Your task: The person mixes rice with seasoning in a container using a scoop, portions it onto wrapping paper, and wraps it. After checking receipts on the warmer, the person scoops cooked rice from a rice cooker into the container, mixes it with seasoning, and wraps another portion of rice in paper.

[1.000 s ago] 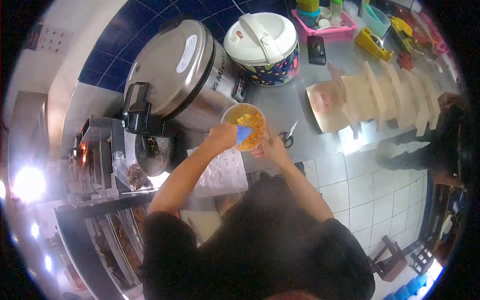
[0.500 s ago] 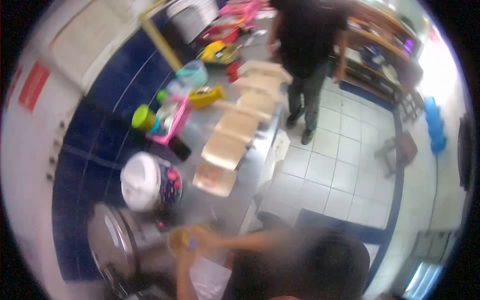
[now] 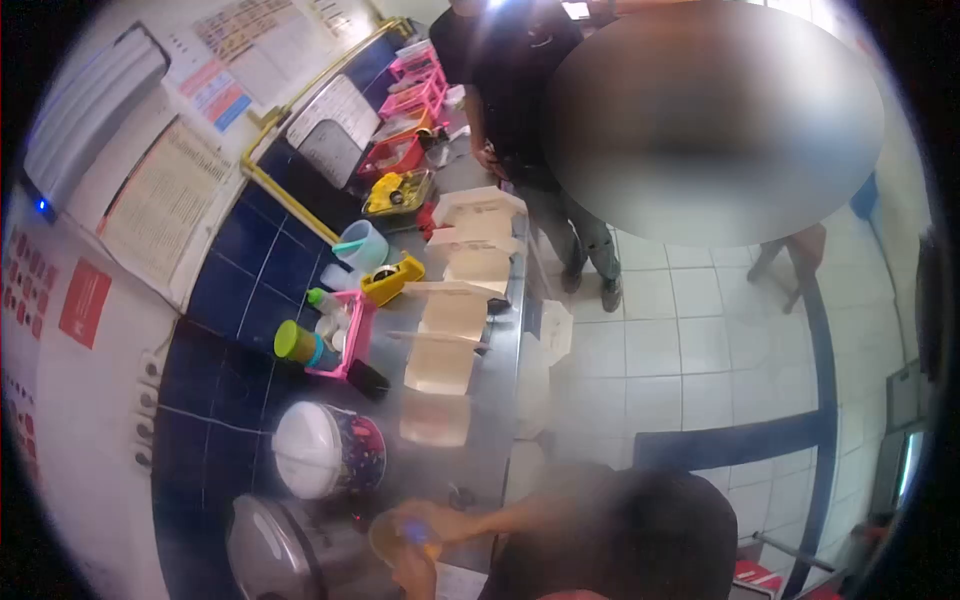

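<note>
Low in the head view, my right hand [image 3: 452, 522] reaches in from the right, with its fingers closed at a round, yellowish, see-through thing [image 3: 384, 540]. Below it my left hand [image 3: 415, 572] is closed at the same thing. A blue spot shows between the hands; blur hides what it is. Just left of them is a large round-lidded metal pot or cooker [image 3: 268, 550]. Above that, a white-lidded bucket [image 3: 305, 450] with a dark patterned side stands on the metal counter [image 3: 490, 400]. A row of several open cardboard boxes [image 3: 440, 365] runs up the counter.
A person in black [image 3: 510, 90] stands by the counter's far end. A large blurred oval [image 3: 715, 125] covers the upper right. A pink basket [image 3: 358, 335], a yellow tape dispenser [image 3: 393, 280] and colored trays [image 3: 392, 153] line the wall. A stool [image 3: 790, 262] stands right.
The view has swung, so the counter and boxes sit lower, and more wall shows on the left. The blurred oval has appeared upper right. My hands stay together at the round thing.
</note>
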`<action>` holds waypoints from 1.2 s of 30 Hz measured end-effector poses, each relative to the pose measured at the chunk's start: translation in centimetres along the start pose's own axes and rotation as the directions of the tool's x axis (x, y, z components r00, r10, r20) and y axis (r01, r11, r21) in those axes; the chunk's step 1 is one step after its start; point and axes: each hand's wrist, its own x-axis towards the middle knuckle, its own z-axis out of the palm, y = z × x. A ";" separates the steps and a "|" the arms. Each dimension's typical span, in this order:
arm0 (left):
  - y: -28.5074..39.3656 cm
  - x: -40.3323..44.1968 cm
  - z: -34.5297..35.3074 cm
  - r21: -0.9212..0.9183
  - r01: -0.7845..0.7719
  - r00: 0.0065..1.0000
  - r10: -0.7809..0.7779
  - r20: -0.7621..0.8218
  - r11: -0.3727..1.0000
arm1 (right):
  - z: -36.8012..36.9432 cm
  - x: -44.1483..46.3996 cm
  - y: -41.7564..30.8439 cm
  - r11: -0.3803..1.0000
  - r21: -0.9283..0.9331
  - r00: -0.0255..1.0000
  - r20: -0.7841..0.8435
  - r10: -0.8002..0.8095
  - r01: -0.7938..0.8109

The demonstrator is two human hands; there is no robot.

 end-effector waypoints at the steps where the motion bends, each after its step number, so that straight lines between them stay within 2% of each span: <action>1: 0.6 -0.1 -1.1 -0.010 0.011 1.000 -0.011 0.000 1.000 | -0.8 0.2 -0.3 1.000 0.000 1.000 0.015 0.000 0.000; 3: 3.0 0.5 -6.9 0.088 -0.079 0.972 0.057 0.229 0.993 | -1.7 -0.7 -0.7 0.944 0.114 0.951 0.038 0.308 -0.310; 5: 4.2 1.1 -11.1 0.133 -0.081 0.976 0.051 0.210 0.988 | 3.3 -4.5 4.8 0.920 0.108 0.923 0.135 0.362 -0.377; 6: 3.5 1.7 -10.3 0.109 -0.043 0.999 0.044 -0.002 0.993 | 5.1 -6.9 6.6 0.896 0.102 0.890 0.214 0.404 -0.431; 7: 2.6 0.2 -7.6 0.068 0.031 0.983 -0.018 -0.183 0.997 | 1.6 -4.9 1.9 0.812 -0.031 0.747 0.373 0.550 -0.583; 8: 0.3 0.0 -4.7 0.089 0.140 0.990 -0.142 0.008 0.986 | -2.8 -2.0 -3.8 0.719 -0.212 0.554 0.507 0.660 -0.662; 9: -1.2 -1.7 -2.3 0.129 0.246 0.942 -0.269 0.201 0.960 | -2.6 -2.0 -3.9 0.645 -0.133 0.517 0.487 0.704 -0.753; 10: 1.2 -2.6 -4.8 0.052 0.277 0.926 -0.280 0.252 0.960 | -1.9 -2.5 -3.9 0.556 -0.059 0.464 0.480 0.744 -0.829; 11: 3.1 -1.9 -6.9 -0.017 0.329 0.902 -0.309 0.302 0.944 | -1.8 -3.4 -3.2 0.789 -0.371 0.599 0.515 0.613 -0.489; 12: 3.7 -1.4 -7.0 -0.011 0.442 0.821 -0.399 0.408 0.897 | 1.3 -7.0 0.9 0.721 -0.245 0.530 0.535 0.658 -0.648; 13: 4.2 -1.0 -7.2 -0.137 0.399 0.874 -0.330 0.356 0.907 | 3.5 -9.0 3.3 0.508 -0.082 0.422 0.451 0.786 -0.858; 14: 2.9 -1.1 -4.3 -0.150 0.494 0.822 -0.404 0.402 0.856 | 1.5 -7.6 2.0 0.882 -0.313 0.733 0.494 0.468 -0.351; 15: 2.6 -1.1 -3.2 -0.270 0.520 0.832 -0.411 0.373 0.810 | -1.1 -4.1 -1.1 0.860 -0.326 0.661 0.550 0.511 -0.393; 16: 0.6 -1.8 0.4 -0.444 0.418 0.904 -0.316 0.287 0.792 | -0.5 -5.1 0.4 0.847 -0.292 0.665 0.526 0.529 -0.444; 17: 1.1 -1.7 1.0 -0.555 0.405 0.914 -0.343 0.218 0.726 | -1.1 -4.0 -0.5 0.844 -0.223 0.675 0.517 0.526 -0.487; 18: 1.8 -1.4 0.2 -0.584 0.449 0.894 -0.349 0.282 0.677 | -1.7 -2.7 -1.3 0.834 -0.160 0.690 0.490 0.532 -0.528; 20: 3.4 -1.3 -0.2 -0.594 0.470 0.880 -0.398 0.259 0.653 | -2.0 -3.3 -0.8 0.781 -0.147 0.603 0.556 0.572 -0.606; 21: 4.0 -1.2 -0.5 -0.594 0.499 0.860 -0.442 0.254 0.631 | -1.8 -2.9 -1.4 0.794 -0.142 0.590 0.595 0.546 -0.592; 23: 5.4 -1.2 -0.7 -0.554 0.534 0.841 -0.466 0.275 0.639 | -1.9 -2.5 -2.4 0.701 -0.018 0.578 0.552 0.601 -0.713; 25: 7.1 -0.9 -2.9 -0.520 0.587 0.806 -0.511 0.299 0.621 | -1.8 -2.8 -1.6 0.744 -0.060 0.578 0.589 0.565 -0.666; 27: 8.2 -0.6 -4.8 -0.489 0.622 0.780 -0.534 0.325 0.611 | -1.8 -2.5 -1.7 0.669 -0.098 0.474 0.631 0.614 -0.736; 30: 8.3 -0.7 -5.2 -0.448 0.687 0.723 -0.602 0.340 0.572 | -1.5 -1.7 -1.6 0.671 -0.182 0.439 0.630 0.641 -0.719; 31: 7.5 -0.5 -4.3 -0.439 0.658 0.752 -0.556 0.354 0.612 | -1.5 -1.2 -2.0 0.672 -0.185 0.434 0.636 0.638 -0.717; 33: 4.3 -0.4 -2.5 -0.435 0.623 0.782 -0.511 0.357 0.650 | -1.1 0.1 -3.3 0.551 0.039 0.451 0.623 0.639 -0.834; 35: 1.3 -0.8 -2.4 -0.697 0.448 0.893 -0.305 0.330 0.560 | -1.3 0.6 -3.4 0.590 -0.005 0.457 0.627 0.631 -0.807; 36: 0.8 -0.8 -3.6 -0.666 0.589 0.807 -0.298 0.509 0.458 | -1.2 1.0 -3.4 0.623 -0.042 0.466 0.624 0.627 -0.781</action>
